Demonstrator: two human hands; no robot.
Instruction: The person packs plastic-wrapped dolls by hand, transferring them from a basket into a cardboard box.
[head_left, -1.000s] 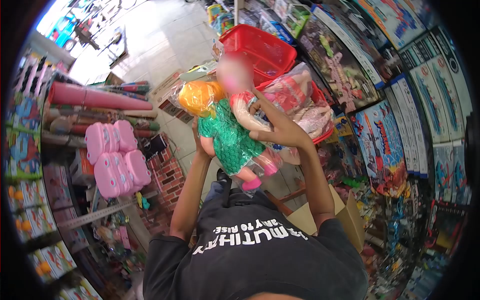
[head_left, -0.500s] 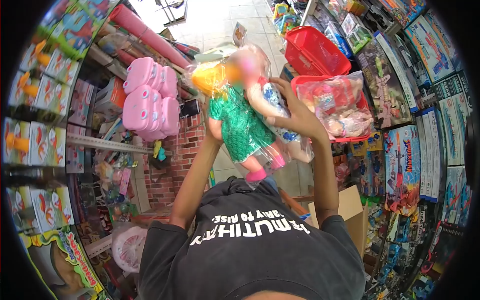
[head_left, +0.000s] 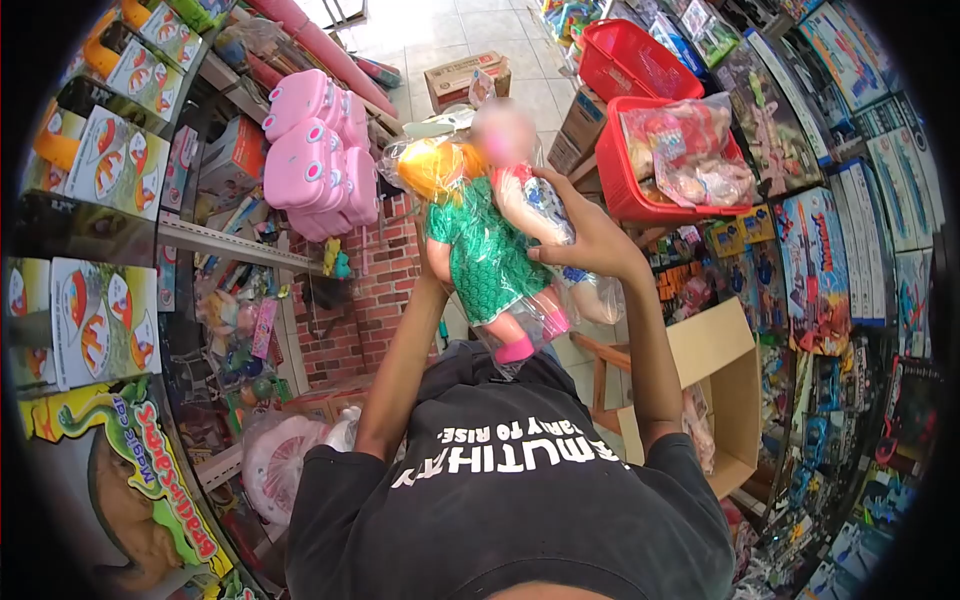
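Two dolls in clear plastic are held side by side in front of my chest. One doll (head_left: 490,260) has a green dress, a yellow-orange head covering and pink shoes. The other doll (head_left: 535,205) wears red, white and blue patterned clothes. At the left side of the green-dressed doll, my left hand (head_left: 436,272) grips it, its fingers mostly hidden behind. My right hand (head_left: 592,232) wraps round the patterned doll from the right, thumb across the front of the plastic.
A red basket (head_left: 612,175) with bagged dolls stands ahead right, an empty-looking red basket (head_left: 640,60) behind it. An opened cardboard box (head_left: 725,345) is by my right arm. Pink suitcase-shaped toys (head_left: 320,180) hang at left. Shelves of boxed toys line both sides.
My view has shifted, showing more of the cardboard box and brick-patterned surface. Both hands still hold the dolls, in nearly the same pose before my chest.
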